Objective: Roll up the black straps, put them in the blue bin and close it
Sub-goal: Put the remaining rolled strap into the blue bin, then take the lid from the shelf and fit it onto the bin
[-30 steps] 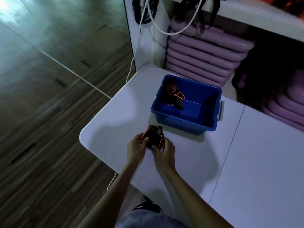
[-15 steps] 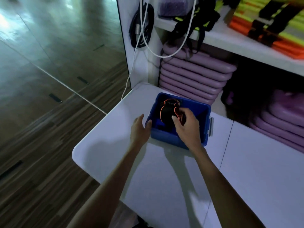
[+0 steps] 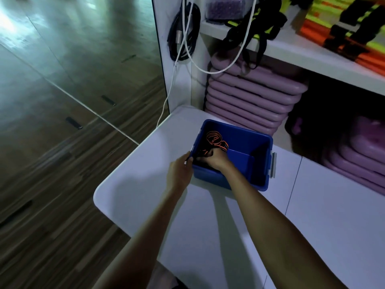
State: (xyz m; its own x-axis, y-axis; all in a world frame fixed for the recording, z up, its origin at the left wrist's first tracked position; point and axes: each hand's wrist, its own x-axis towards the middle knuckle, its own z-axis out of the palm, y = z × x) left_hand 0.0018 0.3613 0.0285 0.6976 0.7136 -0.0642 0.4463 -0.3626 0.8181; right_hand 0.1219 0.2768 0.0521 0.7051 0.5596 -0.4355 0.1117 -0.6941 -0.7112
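Observation:
The open blue bin (image 3: 258, 167) stands on the white table (image 3: 145, 184) with no lid on it. A rolled black strap with orange edging (image 3: 214, 138) lies in the bin's far left corner. My right hand (image 3: 216, 160) reaches down inside the bin's near left corner, closed on a second rolled black strap (image 3: 203, 154) that it mostly hides. My left hand (image 3: 180, 173) grips the bin's near left rim from outside.
Stacked purple mats (image 3: 250, 101) fill the shelf behind the bin. A white cable (image 3: 181, 49) and black straps (image 3: 250, 24) hang from the shelf above. A grey latch (image 3: 273, 164) sits on the bin's right side. The table's left edge drops to wooden floor (image 3: 62, 163).
My right hand has carried the rolled strap from the table front over the rim and down into the bin. My left hand has moved onto the bin's rim.

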